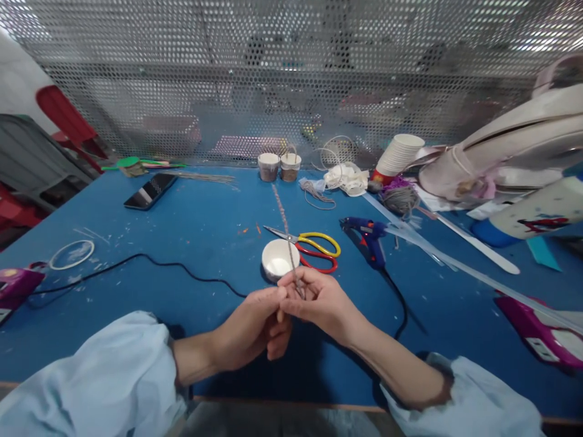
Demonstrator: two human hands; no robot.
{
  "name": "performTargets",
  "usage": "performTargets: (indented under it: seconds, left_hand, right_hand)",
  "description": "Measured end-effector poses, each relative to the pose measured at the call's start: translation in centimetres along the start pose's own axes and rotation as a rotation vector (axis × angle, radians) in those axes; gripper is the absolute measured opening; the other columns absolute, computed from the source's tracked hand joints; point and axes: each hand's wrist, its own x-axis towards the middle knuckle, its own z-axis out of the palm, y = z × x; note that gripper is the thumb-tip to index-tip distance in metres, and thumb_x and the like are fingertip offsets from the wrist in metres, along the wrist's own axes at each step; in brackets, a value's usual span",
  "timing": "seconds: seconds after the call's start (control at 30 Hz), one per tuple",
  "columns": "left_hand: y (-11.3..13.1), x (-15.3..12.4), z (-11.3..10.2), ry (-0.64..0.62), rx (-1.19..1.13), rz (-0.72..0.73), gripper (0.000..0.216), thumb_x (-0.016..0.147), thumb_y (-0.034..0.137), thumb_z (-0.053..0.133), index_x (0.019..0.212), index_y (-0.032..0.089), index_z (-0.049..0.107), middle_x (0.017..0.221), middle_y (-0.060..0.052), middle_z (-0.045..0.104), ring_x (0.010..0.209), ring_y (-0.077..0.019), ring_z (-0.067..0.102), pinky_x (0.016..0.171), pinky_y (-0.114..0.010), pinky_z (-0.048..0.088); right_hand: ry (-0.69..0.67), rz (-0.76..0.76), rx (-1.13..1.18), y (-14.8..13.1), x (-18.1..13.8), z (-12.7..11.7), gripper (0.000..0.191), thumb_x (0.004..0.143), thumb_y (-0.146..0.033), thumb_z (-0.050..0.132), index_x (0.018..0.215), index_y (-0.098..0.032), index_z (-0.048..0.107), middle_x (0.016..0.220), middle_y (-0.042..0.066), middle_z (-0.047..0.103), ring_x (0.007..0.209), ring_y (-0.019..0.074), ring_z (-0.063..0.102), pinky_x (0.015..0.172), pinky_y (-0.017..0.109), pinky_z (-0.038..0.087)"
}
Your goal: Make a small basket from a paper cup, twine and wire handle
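Observation:
A thin greyish braided cord [285, 221] runs from my fingers away across the table toward two small cups. My left hand [255, 328] is closed in a pinch at the cord's near end. Against its fingertips, my right hand [325, 303] also pinches the cord, with a short bit showing between the fingers. Just beyond the hands stands a small white cup [279, 258]. Scissors [314, 246] with one yellow and one red handle lie beside it, and the cord passes over them. What exactly sits between the fingertips is partly hidden.
A blue glue gun [367, 233] lies to the right, its cable trailing forward. Two small brown-and-white cups [268, 167] stand at the back near a perforated metal screen [204, 91]. A phone [151, 191] lies back left, a grey yarn ball [401, 199] and stacked paper cups [398, 156] back right.

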Motion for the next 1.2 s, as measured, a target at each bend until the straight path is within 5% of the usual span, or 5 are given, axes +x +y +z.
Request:
performTargets:
  seconds: [0.23,0.57,0.8,1.07,1.2]
  left_hand:
    - [-0.2,0.1,-0.9,-0.306,-0.233,-0.176,0.036,0.086,0.046,0.060,0.069,0.015,0.055,0.051,0.004,0.050,0.038,-0.0090,0.049,0.037,-0.020,0.047]
    - [-0.8,0.4,-1.7,-0.184,-0.090,-0.185,0.033,0.081,0.039,0.070,0.069,0.010,0.062,0.051,0.000,0.057,0.047,-0.0144,0.063,0.044,-0.023,0.053]
    - [1.7,0.0,-1.0,-0.157,0.123,-0.064,0.030,0.074,0.033,0.078,0.068,0.010,0.060,0.063,-0.004,0.069,0.058,-0.0162,0.069,0.057,-0.027,0.057]
    - [8.6,-0.2,-1.5,0.248,0.497,0.508,0.020,0.081,0.027,0.066,0.073,0.014,0.052,0.046,0.010,0.045,0.041,-0.0087,0.056,0.046,-0.020,0.046]
    - [15.3,-2.0,-5.3,0.946,0.941,1.059,0.038,0.090,0.023,0.044,0.054,0.013,0.034,0.046,0.011,0.033,0.051,-0.0015,0.054,0.064,-0.017,0.043]
  right_hand:
    - [-0.040,-0.019,0.029,0.7,-0.4,0.3,0.033,0.076,-0.043,0.074,0.074,-0.018,0.053,0.057,0.000,0.068,0.050,0.0139,0.065,0.053,0.025,0.050]
    - [-0.058,0.127,-0.106,0.4,0.2,-0.7,0.040,0.075,-0.051,0.071,0.070,-0.016,0.052,0.055,-0.007,0.050,0.047,0.0054,0.044,0.045,0.017,0.032]
    - [-0.096,0.107,0.091,-0.3,0.1,-1.1,0.032,0.077,-0.041,0.072,0.069,-0.015,0.054,0.053,-0.009,0.042,0.042,0.0024,0.028,0.041,0.018,0.019]
    - [-0.006,-0.017,0.155,-1.2,0.1,-1.3,0.028,0.068,-0.032,0.079,0.072,-0.018,0.056,0.053,-0.009,0.040,0.041,0.0026,0.025,0.041,0.019,0.018]
    - [0.058,-0.070,0.159,-2.0,0.2,-2.0,0.023,0.071,-0.029,0.076,0.072,-0.018,0.056,0.053,-0.009,0.041,0.041,0.0025,0.021,0.041,0.019,0.014]
